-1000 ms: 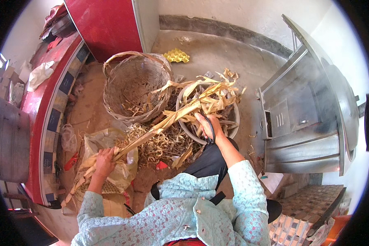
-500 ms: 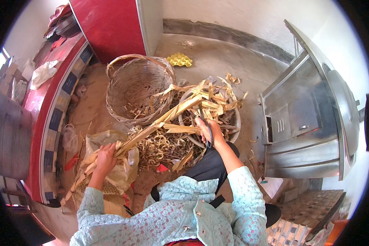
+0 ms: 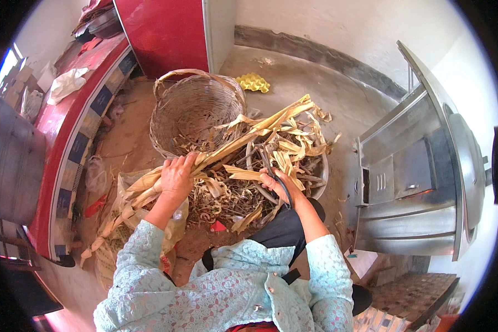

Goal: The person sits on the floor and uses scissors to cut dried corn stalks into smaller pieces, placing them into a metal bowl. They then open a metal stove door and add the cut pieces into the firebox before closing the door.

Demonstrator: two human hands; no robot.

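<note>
My left hand [image 3: 177,176] is closed around a long bundle of dry, straw-coloured corn stalks [image 3: 229,148]. The bundle slants from the lower left up across the top of a round basin [image 3: 325,178]. Dark-handled scissors [image 3: 286,191] are in my right hand [image 3: 281,183], its fingers wrapped round the handles; their blades point up beside the stalks over the basin. Cut pieces of dry stalk and leaf [image 3: 293,148] are heaped in the basin. A large wicker basket [image 3: 159,126] stands just beyond my left hand, with a few scraps inside.
Loose chopped stalks [image 3: 216,202] cover the floor between basket and basin. A plastic sack [image 3: 177,232] lies by my left forearm. A metal stove [image 3: 409,182] stands at right, a red-topped tiled counter [image 3: 74,119] at left. A yellow egg tray [image 3: 253,82] lies behind the basket.
My left hand has moved forward and right, now gripping the bundle farther along. The bundle's far end reaches higher over the basin. My right hand stays near the basin with the scissors.
</note>
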